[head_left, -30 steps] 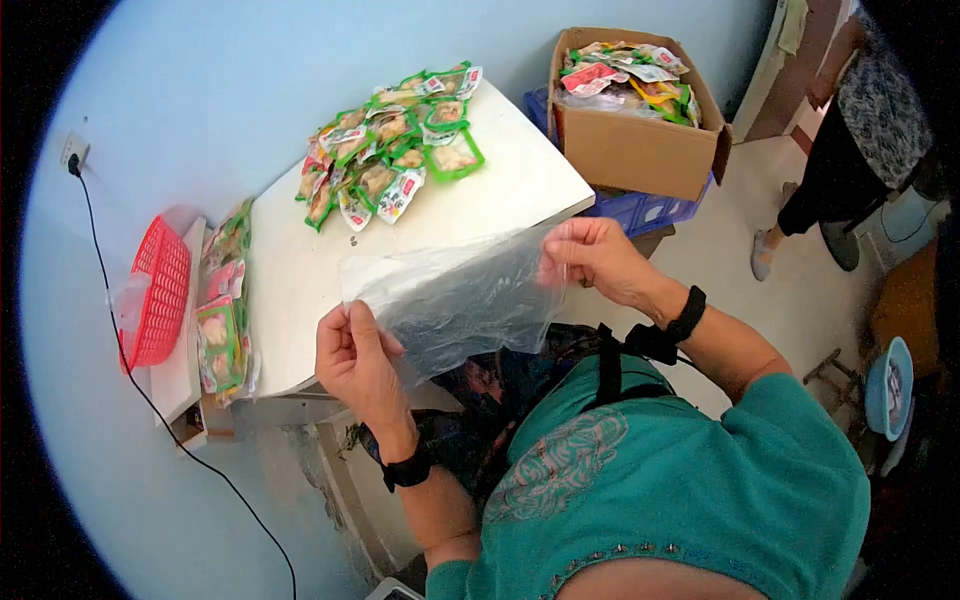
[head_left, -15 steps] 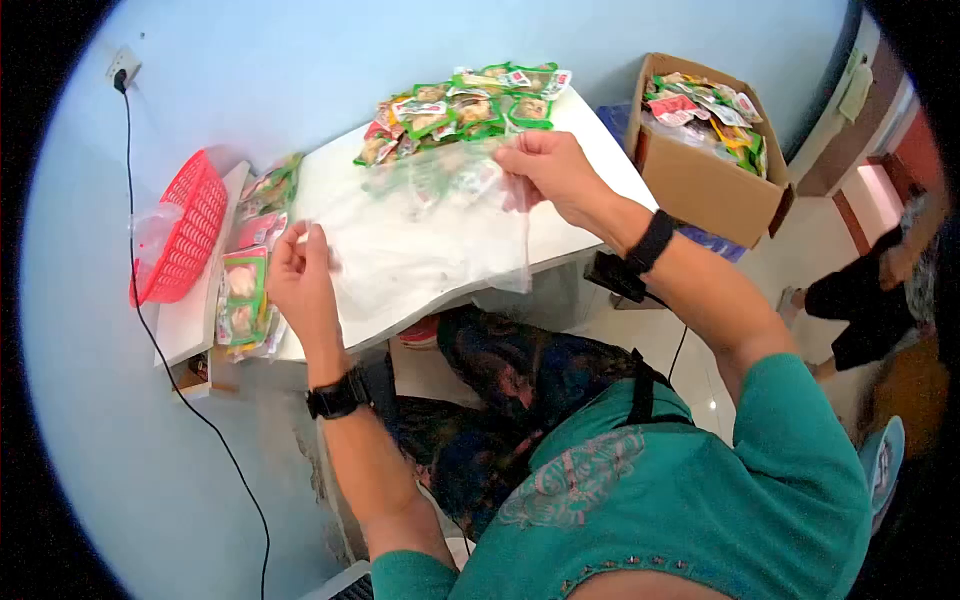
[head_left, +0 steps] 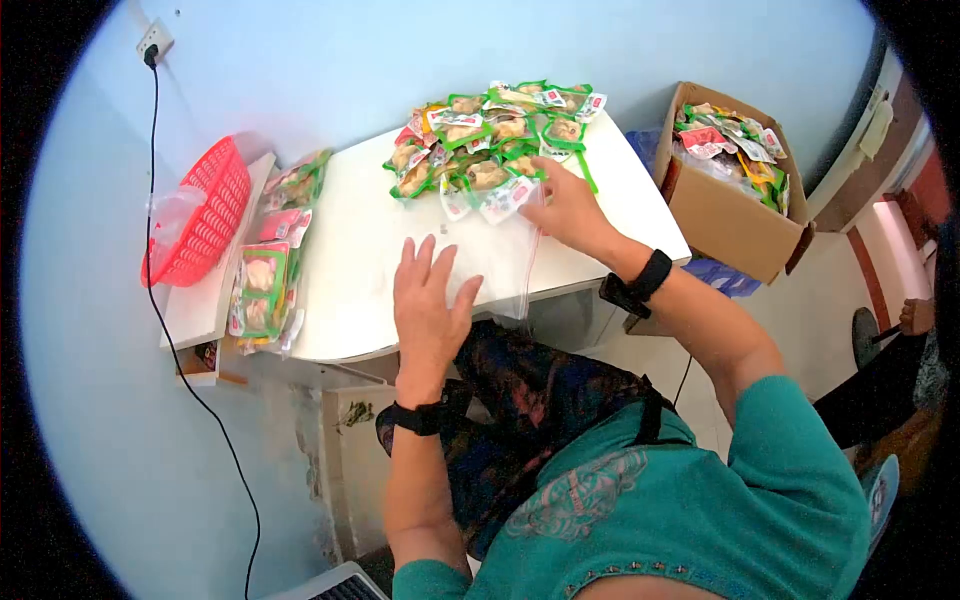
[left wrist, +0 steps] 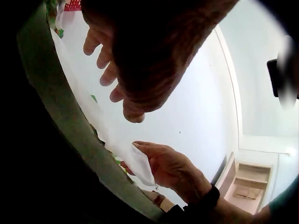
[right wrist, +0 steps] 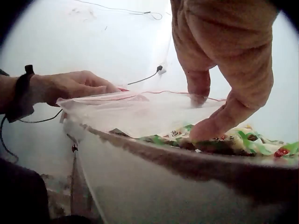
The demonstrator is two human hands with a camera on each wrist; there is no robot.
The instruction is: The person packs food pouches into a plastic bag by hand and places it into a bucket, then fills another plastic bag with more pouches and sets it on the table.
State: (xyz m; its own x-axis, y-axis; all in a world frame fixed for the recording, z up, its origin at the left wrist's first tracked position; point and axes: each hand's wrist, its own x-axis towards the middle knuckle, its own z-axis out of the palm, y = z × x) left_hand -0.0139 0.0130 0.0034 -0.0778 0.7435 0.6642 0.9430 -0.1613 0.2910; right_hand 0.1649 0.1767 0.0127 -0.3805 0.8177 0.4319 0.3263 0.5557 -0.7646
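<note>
A clear zip plastic bag (head_left: 500, 265) lies spread over the front of the white table (head_left: 350, 230). My right hand (head_left: 570, 210) pinches its right edge between thumb and fingers, close to the heap of packets. My left hand (head_left: 430, 315) is flat with spread fingers, over the bag's left side near the table's front edge. In the right wrist view the bag (right wrist: 140, 105) sags in a thin sheet from the right hand. Sealed food packets (head_left: 490, 135) with green borders are heaped at the table's back, just beyond the right fingertips.
A cardboard box (head_left: 725, 220) full of packets stands right of the table. At the left are a red plastic basket (head_left: 215, 205) and more packets (head_left: 262, 285). A black cord (head_left: 190, 390) hangs down the wall. Another person's hand (head_left: 915, 317) shows at far right.
The bag, held up between both hands before, has come down onto the table. My left hand has let go of its edge and moved right, fingers spreading; the right hand keeps its hold.
</note>
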